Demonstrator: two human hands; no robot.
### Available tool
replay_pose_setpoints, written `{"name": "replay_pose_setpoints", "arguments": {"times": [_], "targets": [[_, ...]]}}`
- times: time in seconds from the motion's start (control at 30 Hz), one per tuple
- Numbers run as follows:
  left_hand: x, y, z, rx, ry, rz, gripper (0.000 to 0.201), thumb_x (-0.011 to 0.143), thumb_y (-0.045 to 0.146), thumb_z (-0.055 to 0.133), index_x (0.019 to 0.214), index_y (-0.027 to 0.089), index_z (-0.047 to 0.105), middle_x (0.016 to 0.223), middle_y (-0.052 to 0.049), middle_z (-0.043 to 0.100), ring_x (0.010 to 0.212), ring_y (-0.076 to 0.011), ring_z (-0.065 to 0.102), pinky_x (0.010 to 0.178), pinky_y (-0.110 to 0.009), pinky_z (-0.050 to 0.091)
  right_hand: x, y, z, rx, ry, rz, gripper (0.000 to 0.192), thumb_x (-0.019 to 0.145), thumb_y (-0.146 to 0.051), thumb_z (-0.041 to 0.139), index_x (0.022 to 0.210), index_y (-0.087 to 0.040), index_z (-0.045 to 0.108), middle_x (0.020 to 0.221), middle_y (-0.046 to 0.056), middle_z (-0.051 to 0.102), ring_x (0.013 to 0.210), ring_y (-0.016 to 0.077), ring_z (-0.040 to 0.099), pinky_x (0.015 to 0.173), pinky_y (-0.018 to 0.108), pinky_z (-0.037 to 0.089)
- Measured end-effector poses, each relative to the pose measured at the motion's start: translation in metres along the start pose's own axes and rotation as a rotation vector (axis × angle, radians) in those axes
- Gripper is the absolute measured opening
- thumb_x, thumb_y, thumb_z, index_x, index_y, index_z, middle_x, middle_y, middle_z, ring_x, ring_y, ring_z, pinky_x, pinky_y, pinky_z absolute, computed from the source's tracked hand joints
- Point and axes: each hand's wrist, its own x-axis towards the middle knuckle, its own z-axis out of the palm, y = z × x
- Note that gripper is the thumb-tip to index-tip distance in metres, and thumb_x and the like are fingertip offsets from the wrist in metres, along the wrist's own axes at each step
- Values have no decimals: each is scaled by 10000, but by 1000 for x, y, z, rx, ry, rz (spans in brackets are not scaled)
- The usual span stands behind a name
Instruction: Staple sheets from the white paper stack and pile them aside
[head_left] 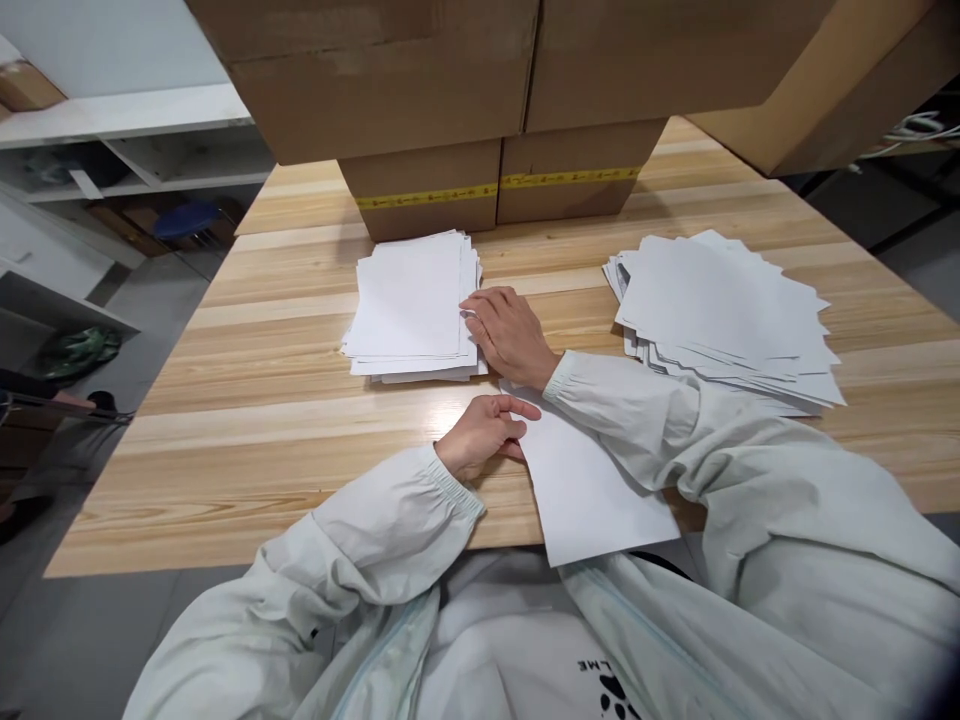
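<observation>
A loose white sheet of paper (592, 490) lies at a slant, its near end past the table's front edge. My left hand (487, 430) is at its left edge, the index finger stretched over the sheet and the other fingers curled at the edge, partly hidden by it. My right hand (511, 335) reaches across above the sheet's far end. Its fingertips rest on the right edge of a stack of white paper (412, 305); the fingers are extended and slightly bent, and its palm is hidden. The stack's edges are somewhat uneven.
A messier, fanned pile of white paper (720, 305) is on the right of the wooden table (247, 420). Cardboard boxes (420, 80) with yellow tape stand across the back, the upper ones overhanging. Another carton (832, 90) is at back right. A white shelf (135, 115) and blue stool (184, 220) are to the left.
</observation>
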Motion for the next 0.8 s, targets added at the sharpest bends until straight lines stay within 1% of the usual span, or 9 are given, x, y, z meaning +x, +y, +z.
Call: {"name": "replay_pose_setpoints", "arguments": {"times": [0.17, 0.27, 0.33, 0.43, 0.5, 0.6, 0.7, 0.77, 0.8], "targets": [[2, -1, -2, -10, 2, 2, 202, 771, -94, 545, 833, 76, 635, 589, 13, 598, 467, -90, 595, 495, -220, 551, -4, 1, 7, -11, 25, -10, 383, 1046, -319, 322, 1259, -167, 600, 1346, 145, 600, 1261, 296, 447, 1042, 455, 339], [1, -3, -3, 0, 1, 22, 201, 770, -89, 541, 833, 79, 631, 609, -2, 616, 481, -97, 605, 501, -230, 558, 0, -4, -1, -49, 29, -6, 381, 1040, -316, 352, 1302, -155, 576, 1394, 140, 580, 1300, 286, 436, 1067, 446, 331], [-1, -6, -4, 20, -10, 30, 192, 768, -78, 547, 834, 81, 631, 587, 7, 600, 474, -96, 598, 505, -230, 554, -1, -6, -17, -56, 69, -27, 408, 1041, -341, 363, 1343, -140, 549, 1433, 134, 561, 1327, 272, 429, 1101, 440, 321], [-7, -15, -7, 65, -60, 60, 173, 773, -40, 560, 847, 93, 643, 504, 59, 501, 439, -77, 538, 520, -222, 538, -22, -1, -58, -22, 205, -14, 414, 1021, -381, 421, 1326, -142, 566, 1397, 134, 598, 1333, 259, 458, 1158, 442, 308], [-14, -21, -9, 113, -110, 145, 139, 793, 10, 570, 848, 110, 651, 502, 67, 474, 442, -66, 492, 513, -200, 495, -54, 6, -89, 54, 250, 114, 414, 969, -410, 521, 1305, -178, 585, 1366, 136, 619, 1314, 283, 501, 1165, 468, 331], [-27, -28, -13, 240, -133, 380, 107, 835, 94, 575, 834, 136, 674, 566, 39, 521, 486, -58, 437, 498, -181, 388, -116, 10, -121, 332, 98, 493, 557, 875, -517, 646, 1375, -301, 531, 1397, 96, 610, 1283, 329, 570, 1061, 511, 470], [-37, -29, -13, 379, -60, 619, 154, 870, 132, 558, 852, 162, 709, 653, 7, 601, 570, -77, 479, 564, -207, 392, -168, -3, -122, 660, -153, 738, 550, 761, -598, 736, 1206, -287, 650, 1156, 108, 733, 1065, 349, 693, 844, 481, 597], [-40, -25, -14, 442, -23, 721, 176, 885, 142, 548, 871, 172, 720, 715, -12, 654, 637, -97, 548, 619, -222, 433, -183, -15, -114, 810, -164, 851, 472, 754, -601, 738, 1093, -275, 694, 1052, 107, 759, 960, 332, 720, 776, 475, 615], [-40, -22, -15, 464, -13, 765, 186, 893, 144, 538, 883, 173, 722, 747, -21, 677, 670, -107, 582, 646, -229, 459, -183, -18, -110, 826, -106, 898, 421, 755, -584, 743, 1037, -274, 708, 1031, 105, 764, 934, 326, 723, 769, 481, 614]]}}
